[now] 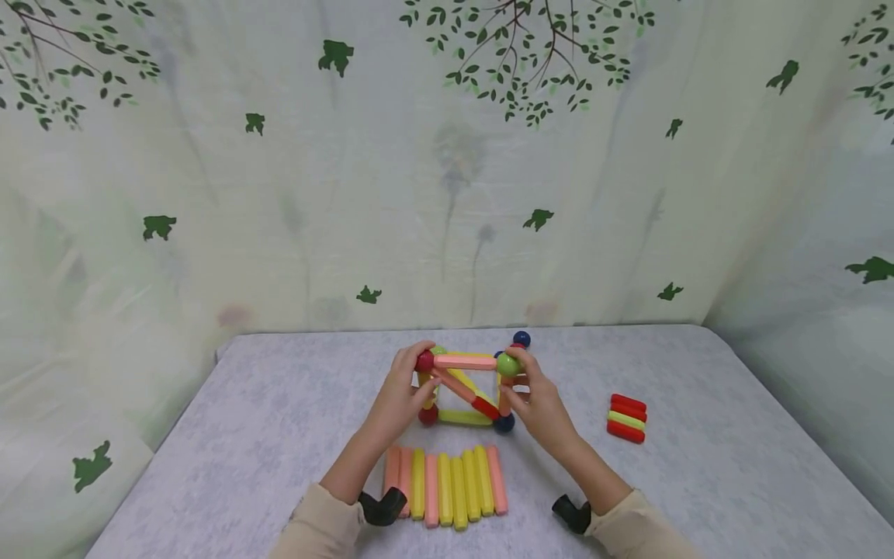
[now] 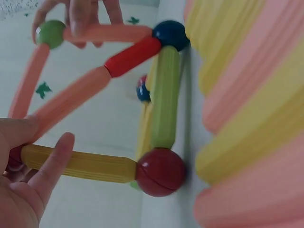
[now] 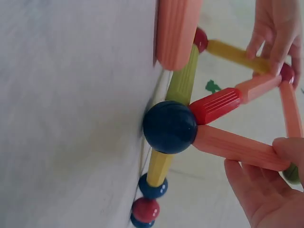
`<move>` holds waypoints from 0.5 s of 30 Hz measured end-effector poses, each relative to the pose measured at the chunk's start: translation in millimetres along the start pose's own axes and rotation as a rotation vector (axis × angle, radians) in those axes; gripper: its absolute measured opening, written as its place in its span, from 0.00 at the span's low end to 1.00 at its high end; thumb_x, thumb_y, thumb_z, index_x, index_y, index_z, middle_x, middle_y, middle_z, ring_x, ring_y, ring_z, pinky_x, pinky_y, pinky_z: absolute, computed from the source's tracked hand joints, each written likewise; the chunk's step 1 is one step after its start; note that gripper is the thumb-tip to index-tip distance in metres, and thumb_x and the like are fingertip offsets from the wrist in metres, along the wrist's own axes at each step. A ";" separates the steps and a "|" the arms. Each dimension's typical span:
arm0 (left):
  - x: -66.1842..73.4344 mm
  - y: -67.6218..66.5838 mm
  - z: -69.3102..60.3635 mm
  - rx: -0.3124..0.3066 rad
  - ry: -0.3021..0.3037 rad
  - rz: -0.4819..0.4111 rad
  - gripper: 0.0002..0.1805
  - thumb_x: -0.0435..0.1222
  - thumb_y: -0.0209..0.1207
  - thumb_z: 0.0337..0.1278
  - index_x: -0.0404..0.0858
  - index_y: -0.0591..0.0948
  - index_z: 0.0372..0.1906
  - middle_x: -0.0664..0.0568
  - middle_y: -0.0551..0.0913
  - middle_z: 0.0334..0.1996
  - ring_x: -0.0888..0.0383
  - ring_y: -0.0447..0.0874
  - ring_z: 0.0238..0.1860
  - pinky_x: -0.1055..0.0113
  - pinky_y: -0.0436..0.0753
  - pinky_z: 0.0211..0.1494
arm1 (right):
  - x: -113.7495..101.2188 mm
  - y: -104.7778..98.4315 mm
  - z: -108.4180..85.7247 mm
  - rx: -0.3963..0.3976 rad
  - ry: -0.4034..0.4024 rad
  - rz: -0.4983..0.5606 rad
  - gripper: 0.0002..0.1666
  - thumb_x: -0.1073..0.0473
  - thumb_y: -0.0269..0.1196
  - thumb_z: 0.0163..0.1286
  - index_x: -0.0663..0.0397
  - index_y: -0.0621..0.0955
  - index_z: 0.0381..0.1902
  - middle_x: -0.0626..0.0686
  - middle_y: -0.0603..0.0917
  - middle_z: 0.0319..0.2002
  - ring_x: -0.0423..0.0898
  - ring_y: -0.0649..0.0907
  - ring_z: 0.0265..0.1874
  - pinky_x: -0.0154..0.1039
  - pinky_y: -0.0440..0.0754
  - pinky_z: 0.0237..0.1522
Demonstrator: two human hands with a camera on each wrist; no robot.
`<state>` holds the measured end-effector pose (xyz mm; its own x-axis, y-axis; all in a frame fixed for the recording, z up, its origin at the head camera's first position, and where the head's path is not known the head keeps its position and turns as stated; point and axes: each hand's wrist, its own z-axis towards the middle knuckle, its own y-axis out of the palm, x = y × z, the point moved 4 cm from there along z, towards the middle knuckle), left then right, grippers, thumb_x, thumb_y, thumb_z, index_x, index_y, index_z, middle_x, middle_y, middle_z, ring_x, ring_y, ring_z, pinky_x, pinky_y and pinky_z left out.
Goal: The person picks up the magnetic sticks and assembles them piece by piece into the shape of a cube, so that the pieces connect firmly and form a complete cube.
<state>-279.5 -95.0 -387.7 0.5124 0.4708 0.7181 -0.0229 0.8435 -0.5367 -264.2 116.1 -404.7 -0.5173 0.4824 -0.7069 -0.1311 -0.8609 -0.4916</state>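
Observation:
Both hands hold a standing frame of building rods and balls. My left hand (image 1: 400,388) grips its upper left corner at a red ball (image 1: 424,361). My right hand (image 1: 543,407) pinches the pink upright rod (image 3: 237,145) close beneath a green ball (image 1: 508,365). Between those two corners runs a pink top rod (image 1: 468,362). A slanting pink rod (image 2: 71,102) and short red rod (image 2: 133,57) join end to end, reaching the dark blue ball (image 3: 170,127) at lower right. Along the bottom, a yellow-green rod (image 2: 165,97) links to another red ball (image 2: 160,172).
Pink and yellow rods (image 1: 445,489) lie in a row before the frame. Several short red and yellow-green rods (image 1: 626,418) are grouped at the right. Behind the frame's right side sits a blue ball (image 1: 521,338). A leaf-printed curtain (image 1: 391,178) backs the table (image 1: 279,404).

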 end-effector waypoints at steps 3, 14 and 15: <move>-12.2 -5.6 6.6 0.028 -0.008 0.032 0.34 0.30 0.60 0.51 0.43 0.61 0.64 0.43 0.66 0.52 0.52 0.70 0.48 0.67 0.80 0.35 | -6.6 8.2 0.5 -0.006 -0.029 0.009 0.38 0.72 0.63 0.56 0.45 0.61 0.59 0.49 0.76 0.36 0.45 0.79 0.37 0.33 0.79 0.34; -29.3 -15.7 22.3 0.137 -0.043 0.096 0.36 0.28 0.57 0.54 0.43 0.56 0.67 0.42 0.60 0.58 0.48 0.67 0.48 0.60 0.78 0.40 | -17.5 25.0 1.9 -0.028 -0.065 0.042 0.34 0.63 0.62 0.60 0.45 0.61 0.61 0.50 0.74 0.41 0.46 0.77 0.40 0.38 0.79 0.39; -25.4 -15.2 20.9 0.176 -0.029 0.111 0.33 0.28 0.56 0.55 0.41 0.58 0.66 0.42 0.61 0.57 0.48 0.67 0.45 0.61 0.77 0.38 | -15.9 20.9 2.3 -0.003 -0.097 0.031 0.32 0.61 0.61 0.61 0.46 0.62 0.60 0.51 0.74 0.43 0.46 0.77 0.41 0.39 0.78 0.40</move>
<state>-310.1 -114.4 -388.5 0.4739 0.5684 0.6726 -0.2283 0.8170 -0.5295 -260.7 90.1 -402.6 -0.6005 0.4377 -0.6691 -0.1111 -0.8744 -0.4723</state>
